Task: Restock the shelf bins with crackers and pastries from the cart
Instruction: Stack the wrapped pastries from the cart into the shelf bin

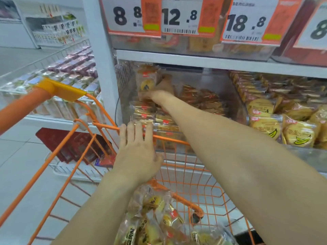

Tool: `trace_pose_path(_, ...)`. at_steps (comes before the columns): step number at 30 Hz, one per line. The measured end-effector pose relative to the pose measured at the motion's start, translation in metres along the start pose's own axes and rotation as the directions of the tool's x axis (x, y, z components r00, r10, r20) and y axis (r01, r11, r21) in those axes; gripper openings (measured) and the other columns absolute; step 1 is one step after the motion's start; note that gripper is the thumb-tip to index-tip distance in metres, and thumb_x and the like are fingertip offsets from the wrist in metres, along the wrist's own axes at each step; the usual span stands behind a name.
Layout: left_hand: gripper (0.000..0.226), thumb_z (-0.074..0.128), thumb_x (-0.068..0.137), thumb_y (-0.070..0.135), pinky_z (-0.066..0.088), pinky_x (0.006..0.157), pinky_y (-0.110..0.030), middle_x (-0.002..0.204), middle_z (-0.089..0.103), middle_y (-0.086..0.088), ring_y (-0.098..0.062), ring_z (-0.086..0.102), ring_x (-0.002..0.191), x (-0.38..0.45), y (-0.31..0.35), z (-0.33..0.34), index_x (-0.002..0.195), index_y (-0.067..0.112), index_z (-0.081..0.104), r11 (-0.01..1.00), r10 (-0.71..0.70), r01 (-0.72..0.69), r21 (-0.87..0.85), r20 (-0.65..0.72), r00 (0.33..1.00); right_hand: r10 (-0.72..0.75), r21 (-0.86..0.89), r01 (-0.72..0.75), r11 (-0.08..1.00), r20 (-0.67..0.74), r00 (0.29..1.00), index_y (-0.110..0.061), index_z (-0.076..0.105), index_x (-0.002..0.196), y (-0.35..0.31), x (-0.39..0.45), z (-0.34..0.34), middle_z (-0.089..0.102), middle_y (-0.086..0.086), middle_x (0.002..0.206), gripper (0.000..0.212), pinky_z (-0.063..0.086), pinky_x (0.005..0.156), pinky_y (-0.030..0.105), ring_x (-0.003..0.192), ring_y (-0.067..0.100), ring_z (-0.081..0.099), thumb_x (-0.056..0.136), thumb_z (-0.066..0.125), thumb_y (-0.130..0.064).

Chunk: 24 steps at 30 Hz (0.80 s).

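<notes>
L hand (137, 152) spread flat on orange cart rim (169, 138), R hand (159, 96) far in clear shelf bin (235, 96) — fingers pinched pastry packs (147, 80), more pastries (159, 218) near, in cart.

Two hands (139, 152) were out there, one orange cart (169, 138), and four price tags (247, 20) hung overhead.

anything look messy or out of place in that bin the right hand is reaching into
Mildly. In the clear bin, the pastry packets at the front left lie in a neat stack, but the brown packets behind are heaped loosely at odd angles. One packet stands tilted above the right hand. Nothing looks spilled or torn.
</notes>
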<state>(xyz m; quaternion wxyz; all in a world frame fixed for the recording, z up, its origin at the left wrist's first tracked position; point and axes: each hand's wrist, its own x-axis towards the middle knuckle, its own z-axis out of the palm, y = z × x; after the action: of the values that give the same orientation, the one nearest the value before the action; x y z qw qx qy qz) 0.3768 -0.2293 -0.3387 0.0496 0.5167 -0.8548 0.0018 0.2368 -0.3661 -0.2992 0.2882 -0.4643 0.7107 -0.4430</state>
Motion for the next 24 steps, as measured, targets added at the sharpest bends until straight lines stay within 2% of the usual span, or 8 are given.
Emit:
trace_pose_path(2, 0.087, 0.037, 0.095, 0.059, -0.015, 0.118, -0.050, 0.161, -0.001, -0.012, -0.035, -0.009, 0.149, 0.002, 0.000, -0.001, 0.155, 0.015, -0.007, 1.000, -0.002, 0.002, -0.017, 0.000, 1.000, -0.044, -0.009, 0.044, 0.999, -0.031, 0.999, -0.015, 0.041, 0.138, 0.000, 0.004, 0.005, 0.054, 0.006, 0.139, 0.094, 0.040, 0.085, 0.022, 0.127, 0.023, 0.053, 0.062, 0.096, -0.025)
trace_pose_path(5, 0.087, 0.035, 0.093, 0.063, -0.014, 0.118, -0.051, 0.161, 0.002, -0.012, -0.035, -0.007, 0.149, 0.003, 0.001, 0.001, 0.156, 0.014, -0.002, 0.999, -0.017, 0.017, -0.046, -0.008, 1.000, -0.066, -0.098, 0.059, 0.993, -0.071, 0.995, -0.018, 0.040, 0.142, 0.001, 0.001, 0.013, 0.052, 0.006, 0.141, 0.107, 0.046, 0.099, 0.030, 0.128, 0.025, 0.052, 0.056, 0.095, -0.047)
trace_pose_path(8, 0.086, 0.036, 0.093, 0.063, -0.013, 0.119, -0.052, 0.159, 0.008, -0.012, -0.035, -0.003, 0.148, 0.004, 0.002, 0.002, 0.155, 0.014, 0.002, 0.998, -0.018, 0.017, -0.054, -0.032, 0.999, -0.039, -0.015, 0.038, 0.999, -0.118, 0.992, -0.012, 0.033, 0.148, 0.000, 0.000, 0.017, 0.057, 0.005, 0.135, 0.123, 0.049, 0.105, 0.042, 0.126, 0.026, 0.055, 0.052, 0.086, -0.069)
trace_pose_path(12, 0.084, 0.038, 0.093, 0.061, -0.011, 0.120, -0.052, 0.156, 0.013, -0.010, -0.034, -0.001, 0.148, 0.003, 0.002, 0.002, 0.155, 0.015, 0.005, 0.996, -0.024, 0.019, -0.087, -0.061, 0.998, -0.034, 0.127, 0.041, 0.991, -0.053, 0.998, -0.006, 0.028, 0.151, -0.008, -0.002, 0.015, 0.055, -0.008, 0.097, 0.080, 0.044, 0.090, 0.033, 0.091, 0.013, 0.062, 0.097, 0.049, -0.061)
trace_pose_path(14, 0.084, 0.039, 0.092, 0.061, -0.012, 0.120, -0.052, 0.156, 0.013, -0.010, -0.034, -0.001, 0.148, 0.004, 0.004, 0.001, 0.154, 0.015, 0.006, 0.996, -0.031, 0.026, -0.090, -0.061, 0.998, -0.015, 0.129, 0.017, 0.991, -0.018, 1.000, -0.007, 0.023, 0.155, -0.015, -0.004, 0.022, 0.060, 0.000, 0.120, 0.080, 0.042, 0.088, 0.033, 0.098, 0.017, 0.063, 0.100, 0.029, -0.065)
trace_pose_path(18, 0.085, 0.039, 0.093, 0.061, -0.014, 0.119, -0.052, 0.157, 0.011, -0.011, -0.035, -0.002, 0.148, 0.005, 0.006, 0.001, 0.154, 0.014, 0.004, 0.997, -0.047, 0.045, -0.068, -0.036, 0.998, 0.030, 0.093, -0.029, 0.995, -0.007, 1.000, -0.010, 0.019, 0.158, -0.027, -0.012, 0.030, 0.042, 0.006, 0.154, 0.092, 0.040, 0.109, 0.040, 0.135, 0.028, 0.049, 0.092, 0.008, -0.073)
trace_pose_path(22, 0.084, 0.037, 0.094, 0.061, -0.012, 0.120, -0.053, 0.157, 0.010, -0.012, -0.036, -0.003, 0.148, 0.005, 0.006, -0.002, 0.155, 0.014, 0.002, 0.998, -0.050, 0.050, -0.048, 0.000, 0.999, 0.041, 0.035, -0.045, 0.998, 0.111, 0.993, -0.014, 0.017, 0.160, -0.027, -0.011, 0.011, 0.037, 0.012, 0.159, 0.069, 0.040, 0.106, 0.041, 0.139, 0.030, 0.046, 0.106, 0.014, -0.056)
trace_pose_path(24, 0.083, 0.036, 0.094, 0.061, -0.012, 0.120, -0.052, 0.157, 0.011, -0.012, -0.035, -0.003, 0.148, 0.006, 0.005, -0.002, 0.155, 0.014, 0.003, 0.997, -0.046, 0.047, -0.055, 0.020, 0.999, 0.070, 0.017, -0.072, 0.997, 0.124, 0.990, -0.013, 0.028, 0.157, -0.025, -0.009, -0.001, 0.050, 0.014, 0.148, 0.068, 0.040, 0.104, 0.039, 0.131, 0.028, 0.053, 0.106, 0.011, -0.055)
